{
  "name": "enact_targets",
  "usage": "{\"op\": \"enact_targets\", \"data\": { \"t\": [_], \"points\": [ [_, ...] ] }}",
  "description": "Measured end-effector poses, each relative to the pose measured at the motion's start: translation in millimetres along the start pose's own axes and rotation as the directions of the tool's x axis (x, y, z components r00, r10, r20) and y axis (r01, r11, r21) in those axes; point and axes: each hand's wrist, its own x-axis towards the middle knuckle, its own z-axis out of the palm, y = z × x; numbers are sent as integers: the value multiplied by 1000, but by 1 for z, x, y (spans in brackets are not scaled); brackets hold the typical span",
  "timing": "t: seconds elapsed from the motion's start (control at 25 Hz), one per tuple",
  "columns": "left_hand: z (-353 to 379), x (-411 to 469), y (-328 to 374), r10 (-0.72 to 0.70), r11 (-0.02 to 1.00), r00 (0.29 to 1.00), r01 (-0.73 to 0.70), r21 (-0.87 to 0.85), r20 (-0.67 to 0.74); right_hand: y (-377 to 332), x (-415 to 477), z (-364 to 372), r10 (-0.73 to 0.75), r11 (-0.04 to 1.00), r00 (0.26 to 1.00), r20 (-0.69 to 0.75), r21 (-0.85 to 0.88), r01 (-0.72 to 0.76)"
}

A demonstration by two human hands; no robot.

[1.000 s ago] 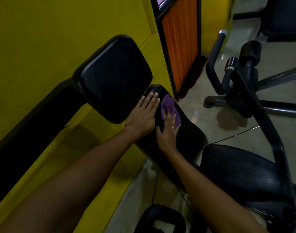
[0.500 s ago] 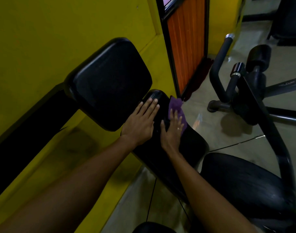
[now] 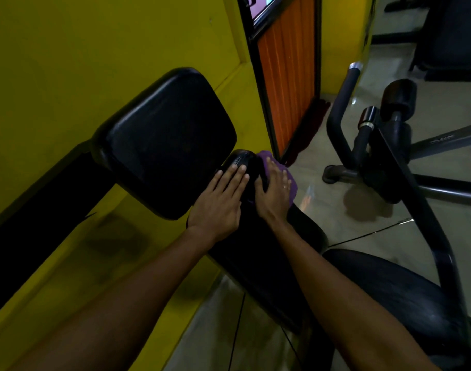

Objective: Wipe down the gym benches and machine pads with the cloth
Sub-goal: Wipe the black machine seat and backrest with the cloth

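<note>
A long black pad (image 3: 258,250) runs from the middle of the view down to the right, below a larger square black pad (image 3: 170,140). My left hand (image 3: 221,202) lies flat on the long pad's upper left side, fingers straight. My right hand (image 3: 276,191) presses a purple cloth (image 3: 292,183) against the pad's upper right edge, its fingers spread over the cloth. Most of the cloth is hidden under that hand.
A yellow wall (image 3: 68,62) stands close on the left, an orange door panel (image 3: 288,70) behind the pads. A black seat (image 3: 389,293) sits at the lower right. A black machine frame with handles (image 3: 363,140) stands on the tiled floor at right.
My right hand has slid the cloth from the middle of the long pad up and over to its right edge near the top. My left hand has stayed in place on the pad.
</note>
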Motion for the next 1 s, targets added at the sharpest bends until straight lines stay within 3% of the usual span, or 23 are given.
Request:
{"op": "enact_targets", "data": {
  "t": [0.08, 0.12, 0.2, 0.28, 0.36, 0.44, 0.52, 0.64, 0.76, 0.92, 1.0],
  "points": [
    [1, 0, 0, -2, 1000, 1000, 2, 7, -2, 15, 3, 2, -40, 999, 998, -41, 3, 40],
    [0, 1, 0, 1, 1000, 1000, -1, -2, 5, 28, 3, 1, 8, 1000, 999, -52, 0, -8],
    [1, 1, -1, 4, 1000, 1000, -4, -7, 9, 57, 0, -3, 193, 980, 980, -42, -44, -195],
    [2, 1, -1, -1, 1000, 1000, 1, -7, 1, 73, 4, -10, 409, 908, 912, 7, -101, -406],
    [2, 1, -1, 3, 1000, 1000, -3, -4, -3, 64, 10, -9, 523, 850, 852, 9, -81, -521],
    [4, 1, 0, -1, 1000, 1000, 1, 17, -5, 37, 3, 0, 484, 875, 875, 4, -7, -484],
    [4, 3, 0, 0, 1000, 1000, 1, 23, -10, 8, -26, 10, 349, 933, 937, 26, 89, -350],
    [4, 2, -1, 3, 999, 1000, -3, 35, -6, 1, -104, 18, 182, 977, 980, 76, 96, -189],
    [2, 1, 0, 3, 999, 1000, -3, 31, 15, 38, -127, 18, 274, 960, 953, 127, 23, -279],
    [3, 1, -2, 5, 999, 1000, -6, 49, 9, 59, -62, 5, 624, 768, 769, 143, 75, -637],
    [3, 0, -2, 11, 998, 1000, -12, 54, 12, 43, -56, 7, 543, 831, 830, 124, 63, -553]
  ]
}}
